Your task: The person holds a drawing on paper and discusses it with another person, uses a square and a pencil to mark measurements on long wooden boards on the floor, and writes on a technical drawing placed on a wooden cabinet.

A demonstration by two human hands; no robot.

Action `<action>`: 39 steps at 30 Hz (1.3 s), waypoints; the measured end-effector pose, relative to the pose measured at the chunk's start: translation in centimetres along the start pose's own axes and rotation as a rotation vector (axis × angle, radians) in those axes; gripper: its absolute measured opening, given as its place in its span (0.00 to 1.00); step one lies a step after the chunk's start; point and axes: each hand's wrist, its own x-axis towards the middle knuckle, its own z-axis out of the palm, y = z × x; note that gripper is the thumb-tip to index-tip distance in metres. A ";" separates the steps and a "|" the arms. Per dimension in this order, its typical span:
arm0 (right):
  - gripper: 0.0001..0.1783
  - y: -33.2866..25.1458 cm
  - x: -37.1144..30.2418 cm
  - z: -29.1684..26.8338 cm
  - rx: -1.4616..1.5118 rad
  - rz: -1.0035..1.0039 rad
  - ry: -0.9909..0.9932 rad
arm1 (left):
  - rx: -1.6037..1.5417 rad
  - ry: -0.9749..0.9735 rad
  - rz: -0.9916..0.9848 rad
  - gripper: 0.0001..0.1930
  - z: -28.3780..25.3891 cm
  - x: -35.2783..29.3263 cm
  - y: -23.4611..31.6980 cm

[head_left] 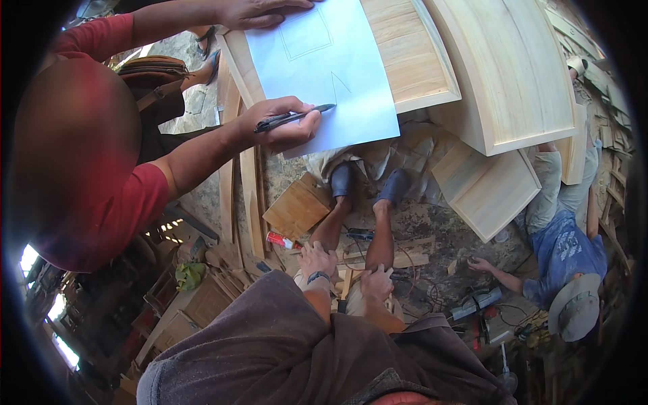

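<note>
My left hand (316, 258), with a watch on its wrist, lies flat on my left leg, fingers spread and holding nothing. My right hand (376, 282) rests on my right leg, fingers loosely curved over it, also with nothing in it. My legs run up the picture to feet in blue slippers (341, 181). Beside me on the left, a person in a red shirt holds a dark pen (291, 118) on a white sheet of paper (337, 67) with pencilled outlines. The sheet lies on a pale wooden panel (412, 61), and that person's other hand presses its top edge.
Curved pale wooden panels (513, 74) and a smaller one (489, 192) stand at the right. A person in a blue shirt and grey cap (574, 307) crouches on the floor at the right. A brown board (295, 208), a red can (278, 239), cables and power tools (476, 304) lie about.
</note>
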 end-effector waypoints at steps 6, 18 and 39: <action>0.25 -0.2 0.0 -0.4 0.024 0.003 0.003 | 0.024 0.026 0.008 0.25 0.3 -0.1 0.0; 0.24 -0.3 -0.3 -0.2 0.023 -0.015 0.017 | -0.003 0.040 0.002 0.23 0.6 0.0 -0.5; 0.25 -0.2 -0.1 -0.3 0.017 -0.002 0.006 | 0.017 0.008 -0.004 0.24 -0.4 -0.3 0.2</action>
